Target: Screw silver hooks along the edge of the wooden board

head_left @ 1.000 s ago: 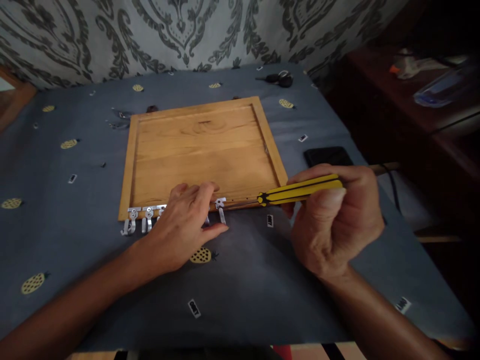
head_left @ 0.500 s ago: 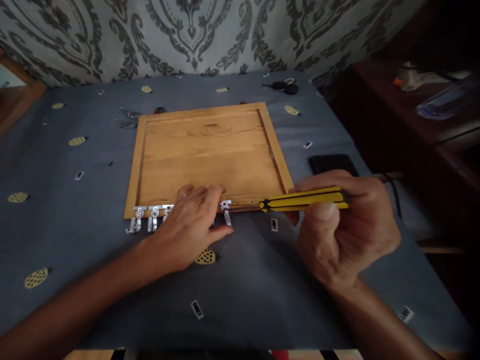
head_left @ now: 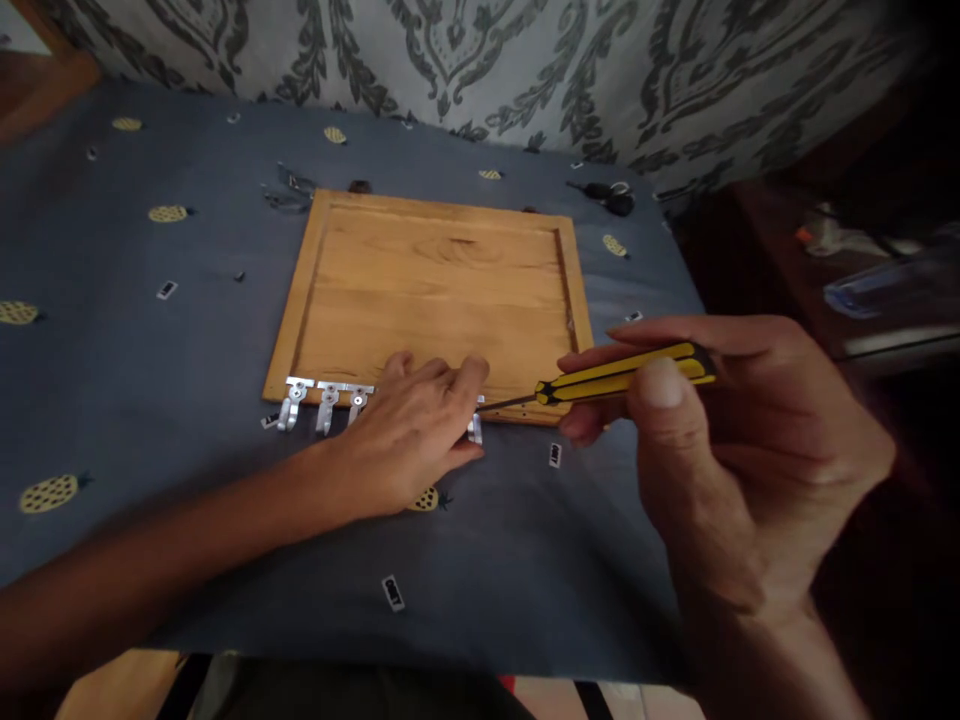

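A framed wooden board [head_left: 442,280] lies flat on the cloth. Along its near edge runs a metal hook rail [head_left: 328,400] with several silver hooks. My left hand [head_left: 420,430] is bent over the rail's right part, fingers on the board and thumb at the near edge, hiding some hooks. My right hand [head_left: 757,450] grips a yellow and black screwdriver [head_left: 622,375] by the handle. Its thin shaft points left, to the hook at the rail's right end beside my left fingers; whether the tip touches the screw I cannot tell.
A blue pineapple-print cloth [head_left: 225,560] covers the surface. Metal pieces [head_left: 289,190] lie beyond the board's far left corner. Black keys [head_left: 607,195] are at the far right. A patterned curtain [head_left: 480,60] hangs behind. Dark furniture with clutter stands at right.
The view has turned, so the board appears tilted the other way. The screwdriver has tipped, its shaft now plainly visible and reaching the right-end hook. My left hand stays on the rail.
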A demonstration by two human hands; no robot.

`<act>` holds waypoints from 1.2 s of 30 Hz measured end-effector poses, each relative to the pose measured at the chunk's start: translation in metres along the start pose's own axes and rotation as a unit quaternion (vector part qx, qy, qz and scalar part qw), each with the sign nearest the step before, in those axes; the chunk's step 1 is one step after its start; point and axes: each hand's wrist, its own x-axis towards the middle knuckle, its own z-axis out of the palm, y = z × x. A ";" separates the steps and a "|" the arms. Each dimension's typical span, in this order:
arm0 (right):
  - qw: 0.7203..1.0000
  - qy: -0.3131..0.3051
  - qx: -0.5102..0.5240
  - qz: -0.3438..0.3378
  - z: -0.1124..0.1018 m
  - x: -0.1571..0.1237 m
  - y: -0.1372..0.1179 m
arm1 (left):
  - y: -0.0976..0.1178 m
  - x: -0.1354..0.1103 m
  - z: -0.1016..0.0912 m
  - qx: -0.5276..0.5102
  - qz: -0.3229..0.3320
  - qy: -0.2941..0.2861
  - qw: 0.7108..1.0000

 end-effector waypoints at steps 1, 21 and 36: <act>1.000 -0.010 -0.006 -0.008 0.000 0.001 -0.001 | 0.000 0.000 0.001 0.000 0.003 0.003 1.000; 0.999 0.015 0.046 0.022 0.020 0.001 -0.005 | -0.001 -0.001 -0.003 0.016 0.010 -0.019 1.000; 0.999 -0.002 0.011 0.051 0.026 -0.004 -0.012 | -0.001 -0.002 -0.006 0.022 0.012 -0.021 0.999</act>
